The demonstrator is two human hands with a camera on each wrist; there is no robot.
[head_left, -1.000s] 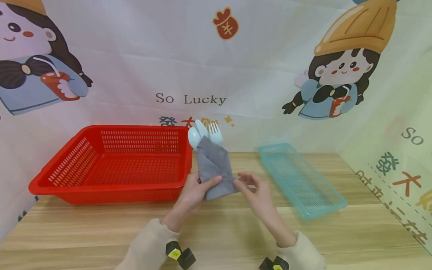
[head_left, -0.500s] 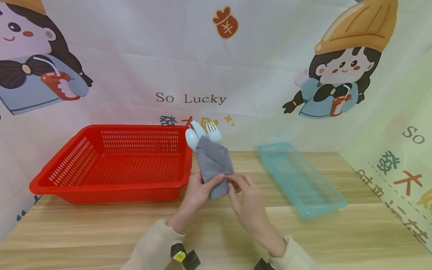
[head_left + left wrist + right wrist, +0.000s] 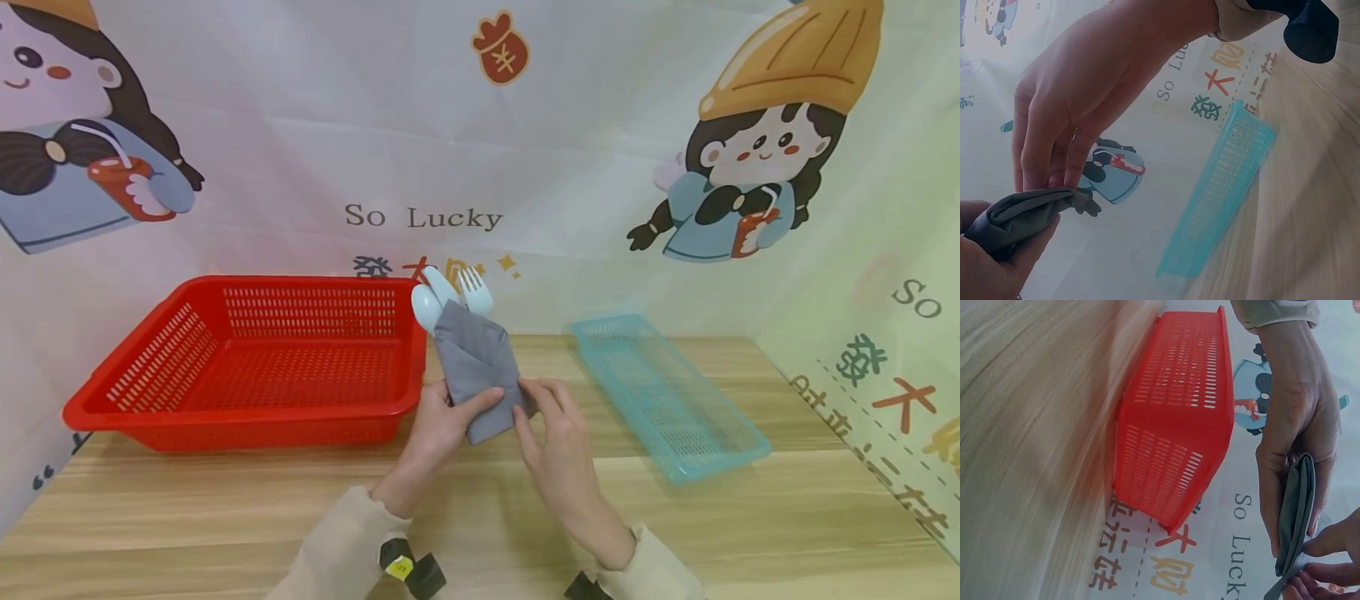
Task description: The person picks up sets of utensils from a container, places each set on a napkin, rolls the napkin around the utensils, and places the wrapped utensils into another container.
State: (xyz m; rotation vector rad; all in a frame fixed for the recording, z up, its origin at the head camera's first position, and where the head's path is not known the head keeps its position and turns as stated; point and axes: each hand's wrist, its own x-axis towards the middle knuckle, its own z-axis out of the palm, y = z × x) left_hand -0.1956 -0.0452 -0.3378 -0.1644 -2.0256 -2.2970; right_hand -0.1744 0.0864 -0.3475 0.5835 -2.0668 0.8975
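Observation:
A grey cloth napkin (image 3: 474,354) is folded into a narrow pouch, raised above the table and tilted a little left. From its top stick out a pale blue spoon (image 3: 425,307), a knife (image 3: 441,285) and a fork (image 3: 477,295); their lower parts are hidden in the cloth. My left hand (image 3: 441,422) grips the pouch's lower left side, thumb across the front and fingers behind. At the lower right edge, my right hand (image 3: 557,437) pinches the cloth between thumb and fingers. The left wrist view shows the napkin's layered end (image 3: 1022,215) between both hands.
A red perforated basket (image 3: 262,417) stands on the wooden table (image 3: 225,517) to the left. To the right lies a shallow, translucent blue basket (image 3: 675,400), set at an angle. A printed cloth backdrop (image 3: 570,167) rises behind the table.
The right hand has come in from the right, folding the napkin's protruding lower right corner inward, and now holds that edge. The pouch has tilted slightly left; the left hand keeps its grip.

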